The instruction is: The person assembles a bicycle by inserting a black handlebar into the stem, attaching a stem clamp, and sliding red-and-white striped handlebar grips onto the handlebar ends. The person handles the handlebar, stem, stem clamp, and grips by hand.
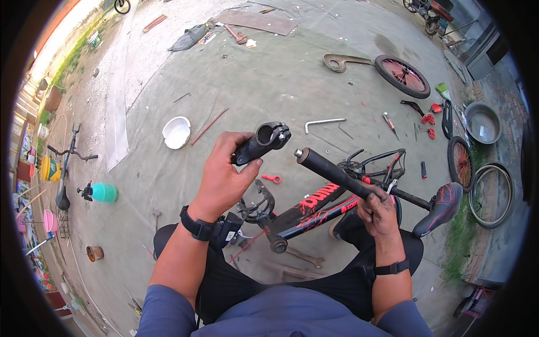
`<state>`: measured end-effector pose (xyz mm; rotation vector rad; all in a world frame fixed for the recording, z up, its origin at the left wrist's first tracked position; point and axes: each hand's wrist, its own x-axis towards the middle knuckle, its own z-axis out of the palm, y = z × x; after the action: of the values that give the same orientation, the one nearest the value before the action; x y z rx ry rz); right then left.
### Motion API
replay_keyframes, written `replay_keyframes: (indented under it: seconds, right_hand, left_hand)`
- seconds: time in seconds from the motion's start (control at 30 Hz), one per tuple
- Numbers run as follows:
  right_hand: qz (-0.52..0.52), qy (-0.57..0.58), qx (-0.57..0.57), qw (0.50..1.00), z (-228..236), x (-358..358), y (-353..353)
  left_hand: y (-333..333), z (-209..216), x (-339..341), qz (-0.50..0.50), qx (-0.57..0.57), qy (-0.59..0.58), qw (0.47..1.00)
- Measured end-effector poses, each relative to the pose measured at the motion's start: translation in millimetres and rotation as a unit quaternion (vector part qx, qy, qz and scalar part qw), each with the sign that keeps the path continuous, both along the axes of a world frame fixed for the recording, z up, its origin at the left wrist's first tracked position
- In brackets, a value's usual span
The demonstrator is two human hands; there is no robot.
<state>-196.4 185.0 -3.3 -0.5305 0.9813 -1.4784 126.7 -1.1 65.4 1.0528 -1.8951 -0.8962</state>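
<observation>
My left hand point(222, 168) is closed around a black bicycle stem point(259, 143), its round clamp opening facing up. In my right hand point(379, 212) is a long black tube point(337, 175) with a thicker upper part and a silver tip. That tip points toward the stem, a small gap apart from it. Below both hands lies a black and red bicycle frame point(306, 216), between my legs, its head tube nearest me. A black and red saddle point(441, 209) on a seat post sticks out to the right. Part of the frame is hidden behind my right hand and the tube.
A silver hex key point(325, 123), a red ring-shaped part point(272, 178) and a screwdriver point(389, 123) lie ahead on the green ground sheet. Farther right are a spoked wheel point(402, 76) and a grey basin point(483, 122). A white bowl point(176, 132) and teal spray bottle point(104, 192) stand left.
</observation>
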Motion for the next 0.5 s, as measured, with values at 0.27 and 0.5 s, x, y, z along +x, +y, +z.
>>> replay_keyframes:
  seconds: [0.27, 0.5]
  right_hand:
    - [0.009, 0.052, -0.004, 0.999, -9, -1, 0]
    - [0.003, 0.054, -0.004, 0.999, -8, 0, 0]
  left_hand:
    - [-6, -7, 2, 0.008, -0.048, -0.01, 0.999]
    - [-8, -12, 2, 0.01, -0.077, -0.005, 0.997]
